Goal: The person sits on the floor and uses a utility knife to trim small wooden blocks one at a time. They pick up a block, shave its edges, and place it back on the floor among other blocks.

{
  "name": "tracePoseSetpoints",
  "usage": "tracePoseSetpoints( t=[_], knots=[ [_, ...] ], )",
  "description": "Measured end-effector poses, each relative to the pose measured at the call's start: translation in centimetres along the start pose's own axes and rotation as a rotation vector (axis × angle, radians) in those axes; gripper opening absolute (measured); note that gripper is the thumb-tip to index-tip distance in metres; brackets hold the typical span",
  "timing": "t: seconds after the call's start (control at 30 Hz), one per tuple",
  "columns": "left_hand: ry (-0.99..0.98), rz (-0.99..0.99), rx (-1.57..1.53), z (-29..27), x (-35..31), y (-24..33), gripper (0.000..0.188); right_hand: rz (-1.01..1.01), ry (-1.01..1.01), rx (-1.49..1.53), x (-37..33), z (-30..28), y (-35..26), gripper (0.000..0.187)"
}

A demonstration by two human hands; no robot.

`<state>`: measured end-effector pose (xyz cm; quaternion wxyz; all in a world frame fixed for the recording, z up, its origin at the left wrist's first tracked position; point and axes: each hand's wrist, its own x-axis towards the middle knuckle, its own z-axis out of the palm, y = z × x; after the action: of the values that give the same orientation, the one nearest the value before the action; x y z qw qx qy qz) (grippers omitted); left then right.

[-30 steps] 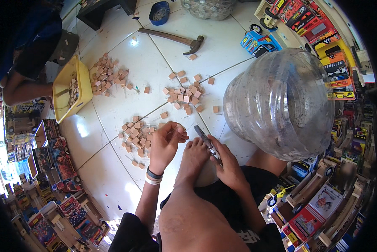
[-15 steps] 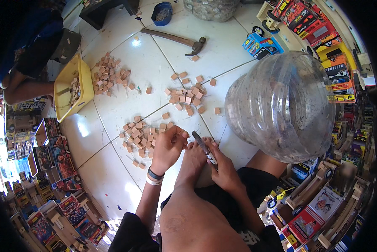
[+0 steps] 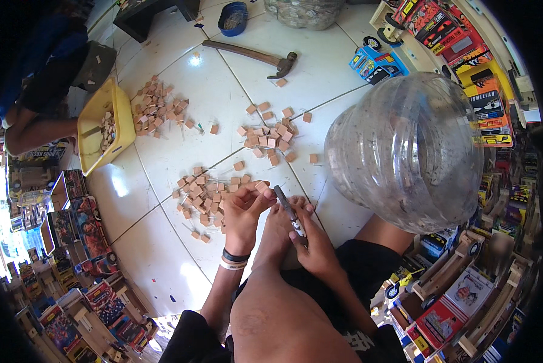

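The left hand (image 3: 242, 212) pinches a small wooden block (image 3: 262, 187) between thumb and fingers, and the right hand (image 3: 317, 245) is wrapped around a pair of grey pliers (image 3: 289, 212). The relation that matters is between block and tool: the block sits just to the left of the pliers' tip, whose long axis slants up and leftward from the right hand towards it. Whether tip and block touch, I cannot tell. The left hand is the nearer one to the near pile of blocks (image 3: 200, 196), which lies on the tiled floor (image 3: 162, 254) just beyond its fingers and to the left. Well to the right of that pile, beyond the right hand, a big clear plastic container (image 3: 392, 157) lies tipped over
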<state>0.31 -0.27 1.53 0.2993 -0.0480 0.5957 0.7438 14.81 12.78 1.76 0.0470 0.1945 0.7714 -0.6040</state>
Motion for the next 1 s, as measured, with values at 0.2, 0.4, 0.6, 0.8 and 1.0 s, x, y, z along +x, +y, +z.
tracePoseSetpoints(
  t=[0.2,0.4,0.6,0.8,1.0],
  knots=[
    [0.053,-0.011,-0.060,0.3,-0.1,-0.5,0.022,-0.082,0.034,-0.001,0.0,0.0,0.7,0.059],
    [0.040,0.011,-0.011,0.4,-0.1,-0.6,0.018,-0.045,0.032,-0.044,0.0,0.1,0.7,0.058],
    [0.036,0.023,-0.025,0.0,-0.3,-0.9,0.015,0.023,0.011,-0.043,0.2,0.1,0.3,0.059],
    [0.030,0.022,-0.016,-0.2,-0.5,-0.5,0.015,-0.047,0.023,-0.053,0.2,0.4,0.8,0.059],
    [-0.013,0.032,0.009,-0.5,-0.6,-0.1,0.017,-0.115,-0.001,0.032,0.3,0.1,1.1,0.059]
  ],
)
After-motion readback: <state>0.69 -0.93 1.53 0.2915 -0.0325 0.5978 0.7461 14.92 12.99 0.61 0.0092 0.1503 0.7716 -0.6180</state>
